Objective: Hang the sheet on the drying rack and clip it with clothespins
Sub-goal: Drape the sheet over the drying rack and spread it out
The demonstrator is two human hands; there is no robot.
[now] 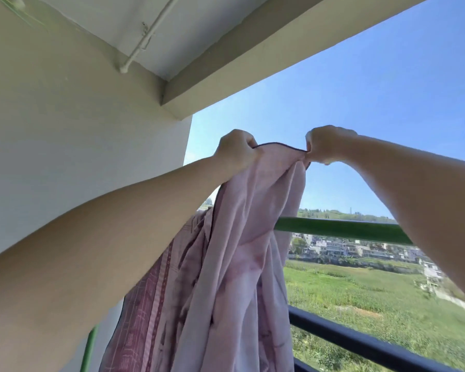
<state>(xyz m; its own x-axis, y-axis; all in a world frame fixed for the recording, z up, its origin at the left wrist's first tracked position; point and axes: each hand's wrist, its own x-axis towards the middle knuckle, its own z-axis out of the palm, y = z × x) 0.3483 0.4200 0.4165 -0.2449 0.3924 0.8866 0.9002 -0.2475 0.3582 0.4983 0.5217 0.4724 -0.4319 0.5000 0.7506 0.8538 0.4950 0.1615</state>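
Note:
A pale pink sheet (236, 251) with a dark piped edge hangs in long folds at the middle of the view. My left hand (235, 151) grips its top edge at the left. My right hand (325, 143) pinches the same edge a short way to the right. Both hands are raised well above the green rack bar (344, 229), which runs to the right behind the sheet. Part of the sheet, showing a darker patterned side (145, 304), drapes over the bar's left stretch. No clothespins are in view.
A black balcony railing (360, 342) crosses the lower right, beyond the bar. A white wall (78, 143) stands at the left, with a green upright post (87, 350) low beside it. A ceiling with a white pipe (148, 36) is overhead. Fields and buildings lie far below.

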